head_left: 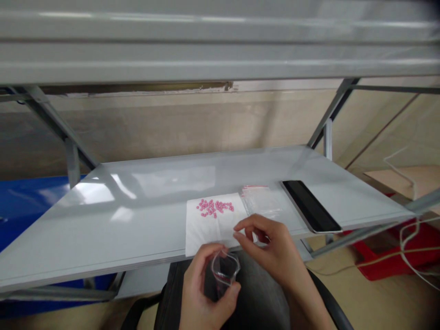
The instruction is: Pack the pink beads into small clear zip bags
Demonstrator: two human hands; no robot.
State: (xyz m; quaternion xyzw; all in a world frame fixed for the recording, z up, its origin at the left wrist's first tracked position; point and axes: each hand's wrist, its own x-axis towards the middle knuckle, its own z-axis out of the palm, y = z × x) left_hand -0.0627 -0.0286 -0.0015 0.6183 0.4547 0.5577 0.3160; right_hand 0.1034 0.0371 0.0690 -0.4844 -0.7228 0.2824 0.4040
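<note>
My left hand (pixel 204 286) holds a small clear zip bag (pixel 225 269) upright by its lower part, below the front edge of the shelf. The bag's mouth is open, and it looks empty. My right hand (pixel 268 243) is raised just above and to the right of the bag, with nothing visible in its fingers, which hover by the near edge of a white paper sheet (pixel 209 233). On that sheet lies a loose heap of several pink round pills (pixel 213 207). Several flat clear bags with red strips (pixel 260 200) lie just to its right, partly under the paper's corner.
A black-screened tablet (pixel 311 206) lies on the pale grey shelf (pixel 127 220) to the right. A grey metal shelf (pixel 220 41) with angled struts runs overhead. Beyond the shelf are a blue surface at left, a red crate and loose white cables at right.
</note>
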